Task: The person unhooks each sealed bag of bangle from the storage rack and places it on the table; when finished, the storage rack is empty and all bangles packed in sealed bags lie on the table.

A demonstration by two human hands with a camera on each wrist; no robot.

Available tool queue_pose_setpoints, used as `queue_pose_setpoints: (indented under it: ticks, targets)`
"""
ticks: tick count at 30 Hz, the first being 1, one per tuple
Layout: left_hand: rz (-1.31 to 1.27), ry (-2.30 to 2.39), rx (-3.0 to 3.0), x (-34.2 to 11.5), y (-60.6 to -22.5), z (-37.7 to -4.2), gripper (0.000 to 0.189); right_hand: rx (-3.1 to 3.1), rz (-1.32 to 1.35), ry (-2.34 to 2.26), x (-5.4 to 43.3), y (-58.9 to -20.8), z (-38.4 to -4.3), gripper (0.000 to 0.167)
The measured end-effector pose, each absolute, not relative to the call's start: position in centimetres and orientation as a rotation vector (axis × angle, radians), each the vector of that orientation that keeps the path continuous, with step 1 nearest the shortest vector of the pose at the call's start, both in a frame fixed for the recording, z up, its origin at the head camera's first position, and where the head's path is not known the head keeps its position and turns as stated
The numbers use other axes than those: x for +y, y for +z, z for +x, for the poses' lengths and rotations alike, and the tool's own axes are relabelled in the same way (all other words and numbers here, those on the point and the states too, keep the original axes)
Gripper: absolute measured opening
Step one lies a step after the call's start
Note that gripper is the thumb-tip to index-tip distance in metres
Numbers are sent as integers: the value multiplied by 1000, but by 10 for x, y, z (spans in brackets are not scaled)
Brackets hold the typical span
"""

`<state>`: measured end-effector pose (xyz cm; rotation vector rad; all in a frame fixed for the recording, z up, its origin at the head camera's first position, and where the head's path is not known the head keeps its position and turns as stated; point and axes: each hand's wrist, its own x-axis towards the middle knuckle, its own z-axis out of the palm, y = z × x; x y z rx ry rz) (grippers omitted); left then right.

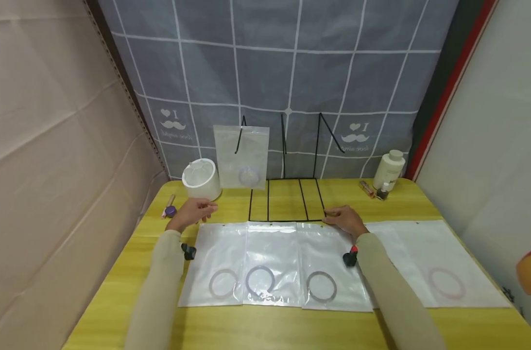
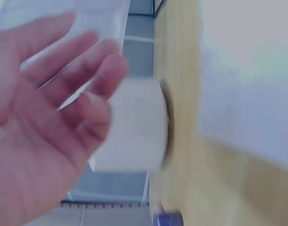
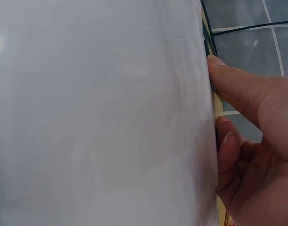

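Note:
In the head view, a black wire display rack [image 1: 302, 200] stands on the table, its prongs rising at the back. A clear zip bag with a bangle [image 1: 242, 150] hangs from its left prong. My left hand [image 1: 193, 212] hovers, relaxed and empty, by a white round container [image 1: 198, 175]; the left wrist view shows its palm. My right hand [image 1: 345, 218] holds the rack's front right corner, fingertips at the wire; in the right wrist view a bag hides part of this. Three bags with bangles, a left one [image 1: 221, 243], a middle one [image 1: 271, 245] and a right one [image 1: 326, 253], lie before the rack.
More bags, one with a pink bangle [image 1: 446, 283], lie at the right. A white bottle [image 1: 389, 167], a small dark bottle [image 1: 382, 192] and a small reddish item [image 1: 367, 189] stand back right. A purple-capped item [image 1: 170, 211] is at the left. A grey tiled-pattern cloth [image 1: 265, 73] hangs behind.

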<state>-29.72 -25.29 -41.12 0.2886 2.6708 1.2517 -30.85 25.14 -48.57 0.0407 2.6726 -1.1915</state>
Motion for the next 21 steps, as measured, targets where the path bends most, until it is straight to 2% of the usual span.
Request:
queue_pose_setpoints:
  ticks: [5, 11, 21]
  targets:
    - [273, 1535, 2827, -230, -397, -329, 31, 2665, 22, -1184, 250, -489, -309, 58]
    - [354, 1964, 2690, -207, -374, -360, 41, 2691, 57, -1196, 252, -485, -310, 58]
    - [427, 2109, 2626, -189, -361, -369, 42, 2709, 29, -1151, 254, -489, -310, 59]
